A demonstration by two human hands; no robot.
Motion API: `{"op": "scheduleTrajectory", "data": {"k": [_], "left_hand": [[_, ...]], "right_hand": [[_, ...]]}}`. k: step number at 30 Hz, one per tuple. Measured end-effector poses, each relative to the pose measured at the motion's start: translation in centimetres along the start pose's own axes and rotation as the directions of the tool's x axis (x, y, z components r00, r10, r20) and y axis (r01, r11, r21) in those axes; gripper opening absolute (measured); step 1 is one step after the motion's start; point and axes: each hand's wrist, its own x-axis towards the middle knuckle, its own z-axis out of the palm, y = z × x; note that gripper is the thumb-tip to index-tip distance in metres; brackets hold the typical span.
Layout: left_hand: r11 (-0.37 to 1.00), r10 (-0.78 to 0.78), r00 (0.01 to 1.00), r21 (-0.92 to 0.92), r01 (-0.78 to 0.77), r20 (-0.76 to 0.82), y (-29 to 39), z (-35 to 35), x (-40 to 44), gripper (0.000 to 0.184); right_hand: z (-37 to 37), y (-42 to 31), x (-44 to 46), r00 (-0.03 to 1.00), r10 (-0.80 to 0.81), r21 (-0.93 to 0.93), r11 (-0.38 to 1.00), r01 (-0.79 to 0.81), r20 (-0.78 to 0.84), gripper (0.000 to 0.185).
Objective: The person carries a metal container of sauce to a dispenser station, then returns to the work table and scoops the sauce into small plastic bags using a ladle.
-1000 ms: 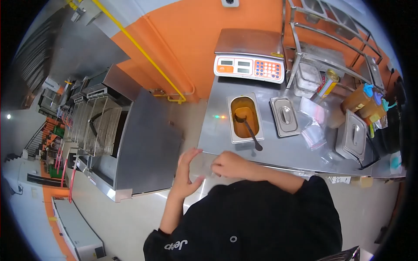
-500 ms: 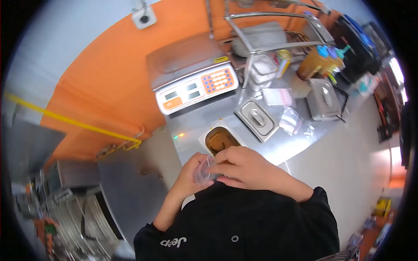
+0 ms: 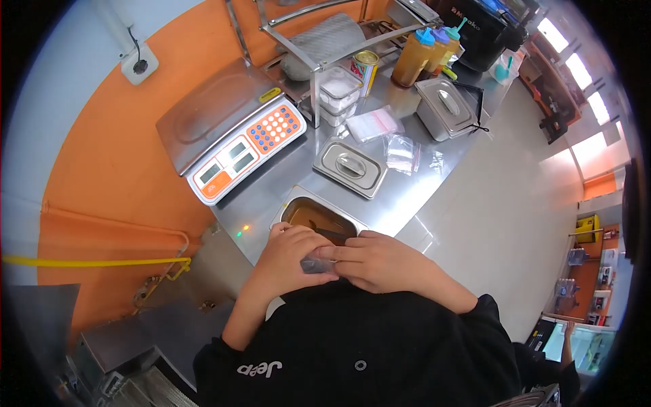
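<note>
Close to my body, my left hand [image 3: 288, 256] is wrapped round a small clear plastic bag [image 3: 317, 265], crumpled and see-through. My right hand [image 3: 380, 261] has its fingers bent together at the bag's upper edge, pinching it; the fingertips are partly hidden. Just beyond both hands stands a steel pan [image 3: 298, 195] of brown liquid, its near side covered by my hands. A dark shape, too unclear to name, shows in the liquid. The pan's steel lid [image 3: 363, 182] lies on the table, up and right of it.
A scale [image 3: 227, 159] stands at left. Behind are plastic tubs [image 3: 337, 102], a can [image 3: 365, 71], sauce bottles [image 3: 415, 57] and a lidded steel container [image 3: 444, 112]. Plastic bags [image 3: 402, 153] lie on the steel table [image 3: 400, 203]. Another person's arm [image 3: 567, 346] shows at lower right.
The camera view has turned, so the table's things appear further left. My hands have come closer together, and the left one now covers more of the bag.
</note>
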Motion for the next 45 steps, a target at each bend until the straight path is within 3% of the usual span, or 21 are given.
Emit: {"op": "scheduleTrajectory", "data": {"k": [2, 3, 4, 6, 8, 10, 11, 16, 19, 21, 22, 24, 25, 27, 30, 31, 32, 34, 36, 38, 45], "left_hand": [[0.993, -0.111, 0.986, 0.043, 0.106, 0.125, 0.9, -0.6, -0.4, 0.044], [0.992, -0.124, 0.985, 0.052, 0.118, 0.122, 1.0, -0.7, -0.9, 0.044], [0.988, -0.156, 0.988, 0.027, 0.155, 0.025, 1.1, -0.9, -1.6, 0.044], [0.979, -0.201, 0.976, 0.008, 0.203, -0.084, 1.3, -1.2, -3.2, 0.045], [0.879, -0.447, 0.864, -0.291, 0.377, -0.232, 1.3, -1.4, -5.5, 0.05], [0.844, -0.495, 0.814, -0.391, 0.367, -0.305, 1.2, -1.2, -7.7, 0.054], [0.807, -0.534, 0.764, -0.489, 0.332, -0.363, 1.2, -1.1, -8.3, 0.058], [0.775, -0.632, 0.621, -0.396, 0.493, -0.464, 2.8, -0.9, -8.9, 0.053], [0.782, -0.623, 0.604, -0.363, 0.507, -0.497, 3.3, -0.6, -8.7, 0.047], [0.788, -0.615, 0.61, -0.358, 0.501, -0.5, 3.5, -0.1, -8.7, 0.045], [0.786, -0.618, 0.624, -0.362, 0.501, -0.478, 3.6, 0.1, -8.7, 0.045], [0.787, -0.617, 0.638, -0.359, 0.501, -0.461, 4.0, 0.0, -8.7, 0.044], [0.782, -0.622, 0.624, -0.343, 0.52, -0.473, 4.3, 0.1, -8.9, 0.043], [0.772, -0.632, 0.602, -0.331, 0.542, -0.489, 4.6, 0.3, -9.5, 0.043], [0.723, -0.691, 0.531, -0.46, 0.515, -0.491, 4.0, 0.3, -11.2, 0.043], [0.75, -0.645, 0.545, -0.306, 0.586, -0.535, 3.8, 0.1, -11.6, 0.045], [0.751, -0.595, 0.567, -0.144, 0.644, -0.569, 3.7, 0.0, -11.9, 0.047], [0.744, -0.632, 0.522, -0.259, 0.616, -0.573, 4.5, -0.4, -11.4, 0.049], [0.729, -0.667, 0.475, -0.369, 0.577, -0.574, 5.1, -0.4, -11.1, 0.051], [0.708, -0.705, 0.42, -0.606, 0.363, -0.572, 5.3, -0.3, -11.1, 0.053], [0.756, -0.641, 0.446, -0.413, 0.508, -0.624, 4.2, -0.2, -12.0, 0.048]], "right_hand": [[-0.3, 0.4, -0.5, 0.999, -0.034, 0.031, 0.999, 0.033, 0.026, 0.017], [-0.8, 0.6, -0.8, 0.989, -0.085, 0.082, 0.992, 0.096, -0.12, 0.017], [-1.3, 1.1, -1.2, 0.956, -0.128, 0.124, 0.978, 0.165, -0.265, 0.017], [-2.3, 3.8, -3.5, 0.958, -0.087, 0.184, 0.973, 0.141, -0.272, 0.027], [-3.4, 5.2, -5.5, 0.962, -0.046, 0.243, 0.963, 0.114, -0.27, 0.038], [-4.5, 5.2, -6.7, 0.896, 0.402, 0.359, 0.821, -0.443, 0.188, 0.061], [-4.3, 5.6, -7.0, 0.857, 0.409, 0.353, 0.788, -0.505, 0.313, 0.078], [2.9, 7.7, -6.0, 0.955, 0.213, 0.617, 0.729, -0.297, 0.207, 0.05], [5.4, 7.5, -3.9, 0.985, 0.171, 0.798, 0.597, -0.089, -0.019, 0.025], [5.7, 6.6, -2.5, 0.931, 0.36, 0.947, 0.315, -0.059, -0.061, 0.017], [5.3, 6.5, -2.4, 0.934, 0.351, 0.949, 0.311, -0.058, -0.058, 0.017], [3.7, 6.6, -2.3, 0.959, 0.246, 0.678, 0.73, -0.09, -0.138, 0.023], [3.1, 6.9, -2.7, 0.961, 0.24, 0.678, 0.73, -0.084, -0.138, 0.023], [2.0, 7.7, -3.7, 0.998, -0.063, 0.227, 0.972, 0.062, -0.005, 0.031], [2.1, 6.9, -4.5, 0.995, -0.098, 0.385, 0.92, 0.078, 0.033, 0.033], [2.7, 5.9, -4.6, 0.962, 0.175, 0.712, 0.647, -0.273, 0.21, 0.034], [3.4, 6.3, -4.4, 0.961, 0.169, 0.711, 0.647, -0.275, 0.217, 0.034], [5.6, 7.9, -3.6, 0.979, -0.186, 0.569, 0.797, 0.202, -0.088, 0.031], [6.4, 8.1, -2.6, 0.98, -0.105, 0.671, 0.717, 0.191, -0.167, 0.03], [6.0, 8.1, -1.7, 0.972, -0.01, 0.76, 0.621, 0.189, -0.233, 0.029], [3.4, 7.2, -0.1, 0.98, 0.065, 0.433, 0.901, 0.022, -0.187, 0.02]]}}
